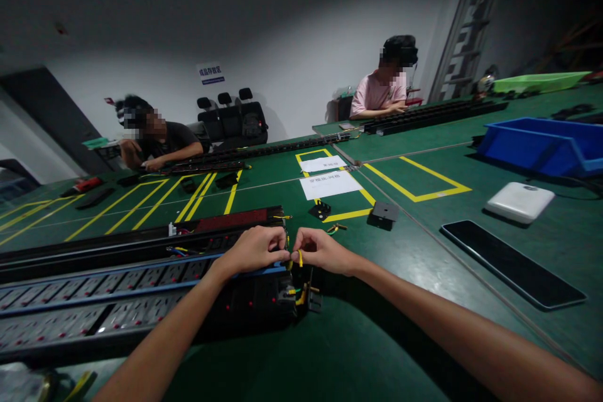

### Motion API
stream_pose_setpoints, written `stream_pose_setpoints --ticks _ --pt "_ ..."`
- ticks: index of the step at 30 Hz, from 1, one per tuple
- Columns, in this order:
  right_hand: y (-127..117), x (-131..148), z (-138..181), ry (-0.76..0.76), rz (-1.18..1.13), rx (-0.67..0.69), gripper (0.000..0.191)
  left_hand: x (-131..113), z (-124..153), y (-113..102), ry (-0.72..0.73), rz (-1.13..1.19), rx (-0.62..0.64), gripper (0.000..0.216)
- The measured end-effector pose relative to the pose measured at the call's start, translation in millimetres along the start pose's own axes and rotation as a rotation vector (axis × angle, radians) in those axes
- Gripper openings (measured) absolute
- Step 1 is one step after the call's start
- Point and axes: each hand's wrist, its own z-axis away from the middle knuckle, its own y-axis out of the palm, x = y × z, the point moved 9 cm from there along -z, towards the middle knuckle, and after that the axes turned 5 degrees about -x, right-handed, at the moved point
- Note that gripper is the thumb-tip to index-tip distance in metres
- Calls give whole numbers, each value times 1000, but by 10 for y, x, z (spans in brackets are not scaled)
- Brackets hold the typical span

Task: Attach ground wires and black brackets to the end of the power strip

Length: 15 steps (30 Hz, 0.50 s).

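Observation:
Several long black power strips [132, 282] with rows of sockets and small red parts lie side by side, their ends towards the middle. Over those ends my left hand [259, 248] is closed in a pinch; what sits in its fingertips is too small to make out. My right hand [325, 252], fingers curled and pinching, holds a short yellow wire [300, 257] almost touching the left fingertips. Below the hands, an end piece with yellow wires [301, 295] sticks out of the nearest strip. A loose green-yellow wire [335, 228] lies just beyond my right hand.
A black box-shaped part [384, 215] and a small black bracket [320, 208] lie beyond my hands, near paper labels [330, 185]. On the right are a phone [513, 264], a white case [521, 202] and a blue bin [541, 147]. Two people [381, 91] work across the table.

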Motion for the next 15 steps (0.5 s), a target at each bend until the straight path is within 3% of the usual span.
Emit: stream_pose_setpoints --ticks 3,8,15 --pt "-5 -16 -8 4 2 -6 50 -1 4 -3 -1 -1 0 22" --pt "-140 22 -10 -57 150 -150 42 -1 8 -1 5 -2 0 22" --pt "-34 2 12 -43 45 -42 46 1 1 7 8 -12 -10 22"
